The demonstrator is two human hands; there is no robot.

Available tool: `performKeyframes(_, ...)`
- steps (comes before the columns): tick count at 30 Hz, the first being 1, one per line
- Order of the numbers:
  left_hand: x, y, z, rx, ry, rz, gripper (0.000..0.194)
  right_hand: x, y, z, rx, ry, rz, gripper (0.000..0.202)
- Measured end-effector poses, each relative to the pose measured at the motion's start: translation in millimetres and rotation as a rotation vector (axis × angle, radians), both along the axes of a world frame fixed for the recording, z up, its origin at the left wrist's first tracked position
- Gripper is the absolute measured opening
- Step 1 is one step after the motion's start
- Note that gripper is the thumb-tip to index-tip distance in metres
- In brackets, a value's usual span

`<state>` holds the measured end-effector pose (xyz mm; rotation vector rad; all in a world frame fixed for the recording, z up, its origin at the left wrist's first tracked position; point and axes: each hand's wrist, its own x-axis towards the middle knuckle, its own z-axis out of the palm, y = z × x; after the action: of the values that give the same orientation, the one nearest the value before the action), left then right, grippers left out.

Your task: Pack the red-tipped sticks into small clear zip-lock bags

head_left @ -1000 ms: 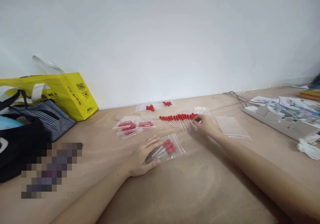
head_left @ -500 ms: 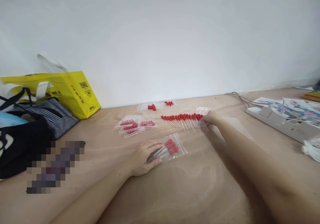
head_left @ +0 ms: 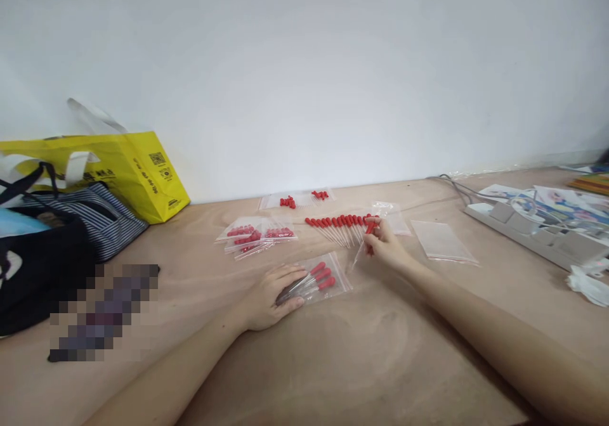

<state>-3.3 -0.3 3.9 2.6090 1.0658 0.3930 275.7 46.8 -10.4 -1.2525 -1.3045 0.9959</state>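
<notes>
My left hand (head_left: 273,296) is closed round the lower part of a clear zip bag (head_left: 343,272) that holds three red-topped droppers (head_left: 324,274). My right hand (head_left: 383,243) pinches a dropper with a red bulb (head_left: 370,227), its thin stem pointing down and left. Just beyond, a slanted row of red-topped droppers (head_left: 337,222) lies on the wooden table, close to my right fingers. Left of the row are overlapping clear bags (head_left: 252,234) with red-topped droppers inside. Farther back, near the wall, another clear bag (head_left: 271,201) lies with red bulbs on it or in it.
Flat clear bags (head_left: 442,241) lie right of my right hand, and a crumpled one (head_left: 397,220) behind it. A white power strip (head_left: 523,236) with plugs and cables is at the right. A yellow bag (head_left: 162,191) and a striped bag (head_left: 114,213) stand at the left.
My right hand has moved left and toward me from the right end of the row, with a dropper now in its fingers. My left hand stays on the bag.
</notes>
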Motion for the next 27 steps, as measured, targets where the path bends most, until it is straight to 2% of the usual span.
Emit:
performKeyframes(3, -1, 1, -0.7, 0.002, 0.003, -0.001, 0.043, -15, -10, -7.4, 0.014, 0.105, -0.074, 0.04)
performKeyframes(6, -2, 2, -2.2, 0.007, 0.005, -0.005, 0.043, -23, -15, -9.1, -0.017, 0.183, -0.083, 0.04)
performKeyframes(11, -1, 3, -3.1, 0.0, 0.007, -0.007, 0.044, -29, -20, -13.0, 0.011, 0.225, -0.046, 0.041)
performKeyframes(17, -1, 2, -3.0, -0.003, 0.007, 0.0, 0.044, -33, -21, -16.2, 0.055, 0.228, -0.104, 0.042)
performKeyframes(23, -1, 2, -2.4, 0.005, 0.004, -0.001, 0.044, -38, -23, -19.9, 0.04, 0.267, -0.054, 0.042)
performKeyframes(27, -1, 2, -1.8, -0.004, 0.0, 0.0, 0.045, -39, -25, -19.4, -0.07, 0.321, 0.04, 0.037)
